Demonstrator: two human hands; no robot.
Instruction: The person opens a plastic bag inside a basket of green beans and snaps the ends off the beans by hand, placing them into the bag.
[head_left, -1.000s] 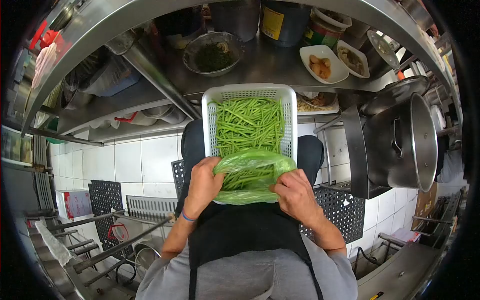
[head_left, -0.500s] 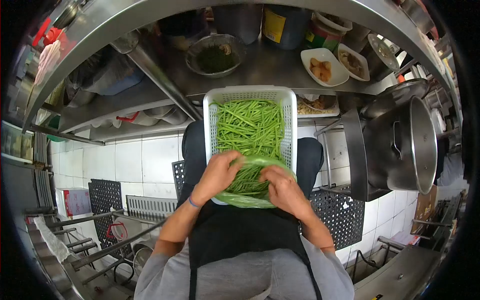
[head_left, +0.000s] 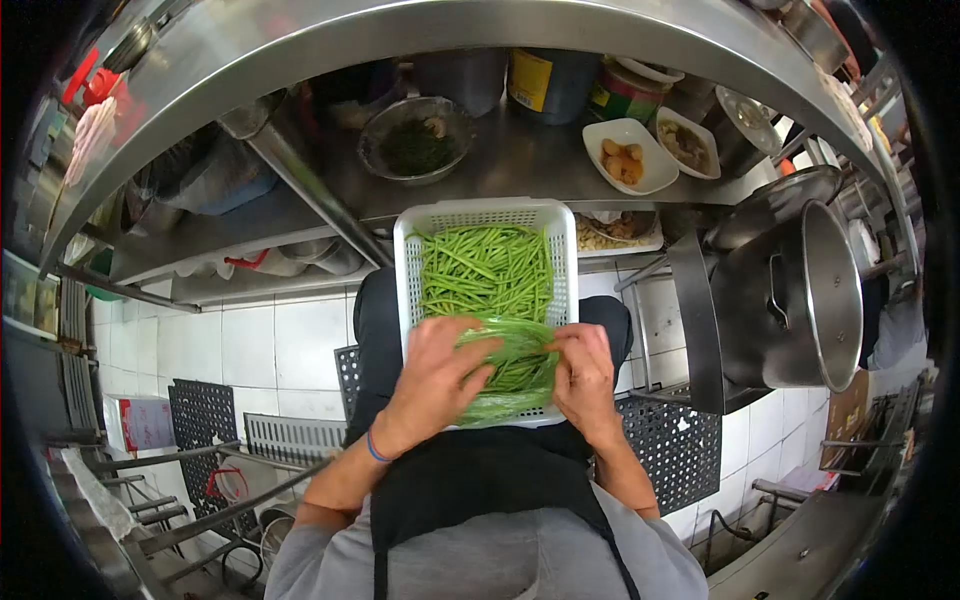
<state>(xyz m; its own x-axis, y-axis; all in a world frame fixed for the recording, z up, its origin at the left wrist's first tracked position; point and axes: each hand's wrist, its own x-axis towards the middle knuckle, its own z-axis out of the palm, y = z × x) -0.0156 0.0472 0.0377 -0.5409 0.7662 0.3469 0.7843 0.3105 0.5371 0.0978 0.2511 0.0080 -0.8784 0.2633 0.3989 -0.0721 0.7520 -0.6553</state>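
A white plastic basket rests on the lap, filled at its far end with trimmed green beans. At its near end lies a green-tinted, see-through plastic bag with more green beans inside. My left hand is over the bag's left side, its fingers slightly blurred and apart. On the opposite side my right hand pinches the bag's rim between thumb and fingers.
Ahead is a steel shelf carrying a bowl of chopped greens and white dishes of food. A large steel pot stands to the right. Black perforated mats cover parts of the tiled floor.
My right hand has moved from over the bag's opening to its right rim. My left hand has shifted down and its fingers have spread. The bag's far rim has folded inward.
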